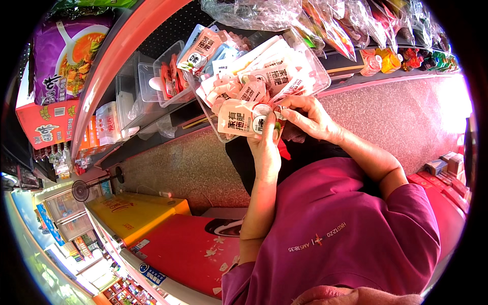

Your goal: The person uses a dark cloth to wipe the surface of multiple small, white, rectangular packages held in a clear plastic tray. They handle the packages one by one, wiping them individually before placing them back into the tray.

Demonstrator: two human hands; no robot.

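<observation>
A small cream snack packet (236, 119) with dark print and a round emblem is held out in front of my chest. My left hand (267, 145) grips it from below, the thumb pressed flat over its face. At the packet's right end, the thumb and fingers of my right hand (312, 119) pinch together on its edge. Just beyond both hands stands a clear plastic bin (319, 71), filled with several loose packets (274, 76) in pink, cream and white. Some blue packets (221, 53) lie at its far left.
Left of the bin, a clear box (150, 84) holds red packets (173, 79). A purple noodle packet (56, 56) rests on a red carton at the far left. Plastic-wrapped goods (259, 14) and small bottles (389, 60) line the shelf behind. A yellow chest (137, 213) and red surface (188, 254) are nearby.
</observation>
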